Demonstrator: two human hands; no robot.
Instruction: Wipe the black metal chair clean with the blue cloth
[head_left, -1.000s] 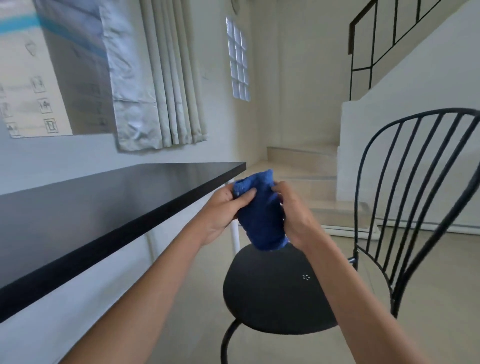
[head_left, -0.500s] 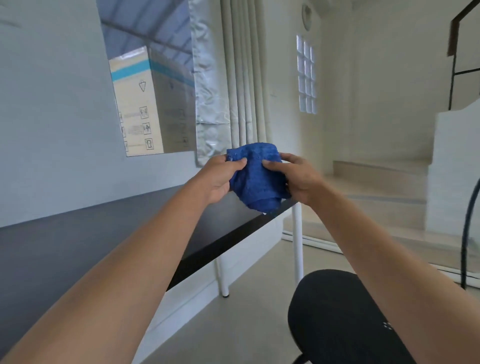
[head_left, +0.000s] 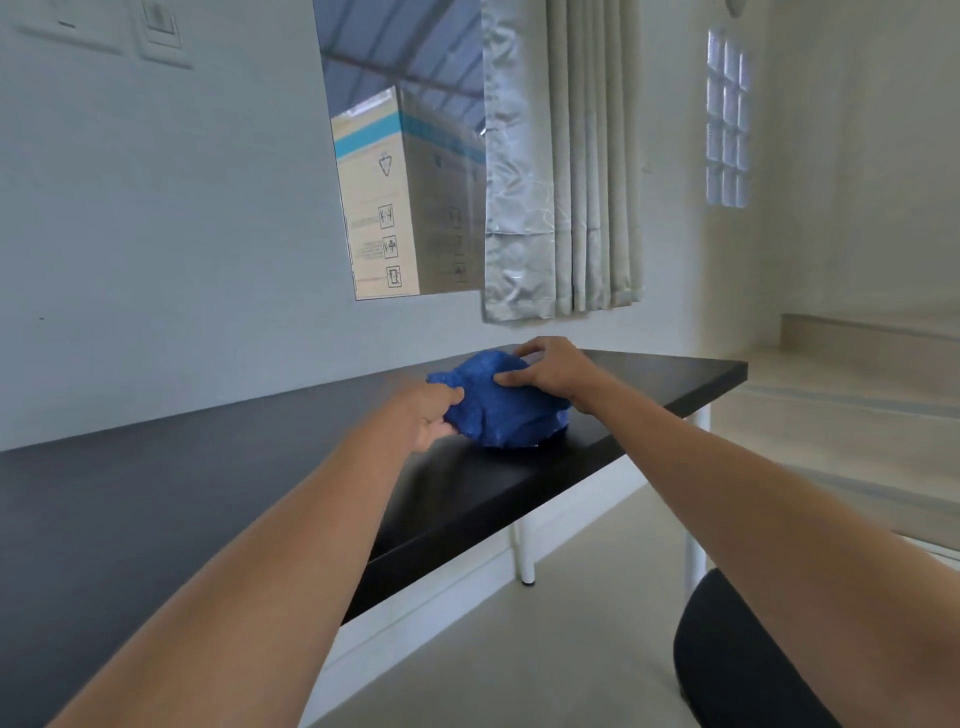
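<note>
The blue cloth (head_left: 498, 402) lies bunched on the black tabletop (head_left: 208, 483), near its right end. My left hand (head_left: 428, 413) grips the cloth's left edge with thumb and fingers. My right hand (head_left: 553, 366) rests on top of the cloth and pinches its upper right side. Only part of the black metal chair's round seat (head_left: 727, 665) shows, at the bottom right corner, partly behind my right forearm. The chair's backrest is out of view.
The black tabletop runs along the left wall on white legs (head_left: 524, 551). A window with a cardboard box (head_left: 400, 197) behind it and a pale curtain (head_left: 561, 161) hang above it. Steps (head_left: 852, 374) rise at the right. Beige floor lies between table and chair.
The view has turned left, away from the chair. Both hands have carried the cloth from above the seat over to the table and lowered it onto the tabletop.
</note>
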